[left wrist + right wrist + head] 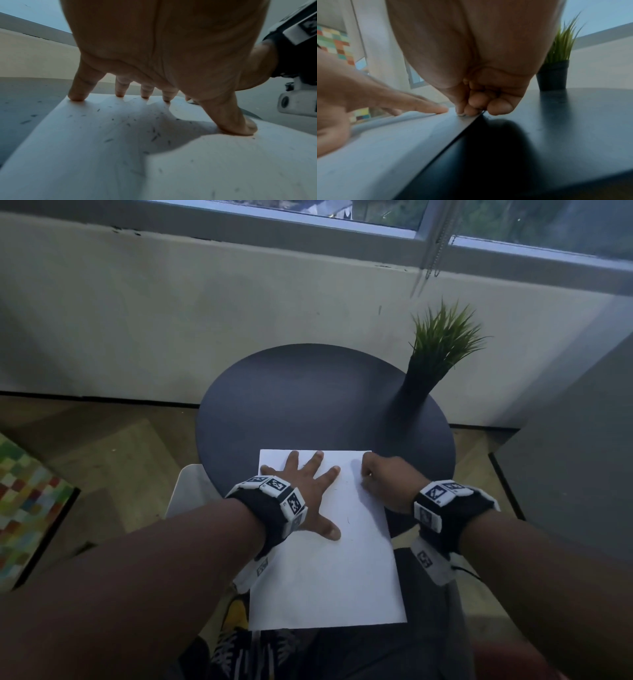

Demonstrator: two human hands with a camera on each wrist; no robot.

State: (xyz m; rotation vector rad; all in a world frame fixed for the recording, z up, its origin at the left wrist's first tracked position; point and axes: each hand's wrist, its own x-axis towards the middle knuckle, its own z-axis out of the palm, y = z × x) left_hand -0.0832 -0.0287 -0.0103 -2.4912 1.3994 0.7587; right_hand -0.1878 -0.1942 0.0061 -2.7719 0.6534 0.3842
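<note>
**2 hands on 1 sheet at the table's near rim**

Head view: a white sheet of paper (329,577) lies on the near part of the round table (308,392). Its long axis runs straight away from the person. The far short edge points toward the table's middle, and the near short edge hangs out past the table's near rim. The left hand (308,491) lies flat on the sheet's far left part, over the table, with its fingers spread and straight, gripping nothing. The right hand (383,477) sits at the sheet's right long edge, close to the far right corner, with its fingers curled under. A potted plant (442,337) stands on the table's far right part, well apart from the sheet.

Left wrist view: 4 fingertips (77,96) press down along the sheet's far edge, and the thumb (240,128) presses nearer the table's rim. The palm arches above the paper and does not touch it. Bare table top shows to the left of the sheet.

Right wrist view: the right hand's fingers are tightly curled. Thumb and fingertips pinch the sheet's far right corner, and the long edge there stands slightly off the table top. A finger of the left hand touches the same far edge just beside them.
</note>
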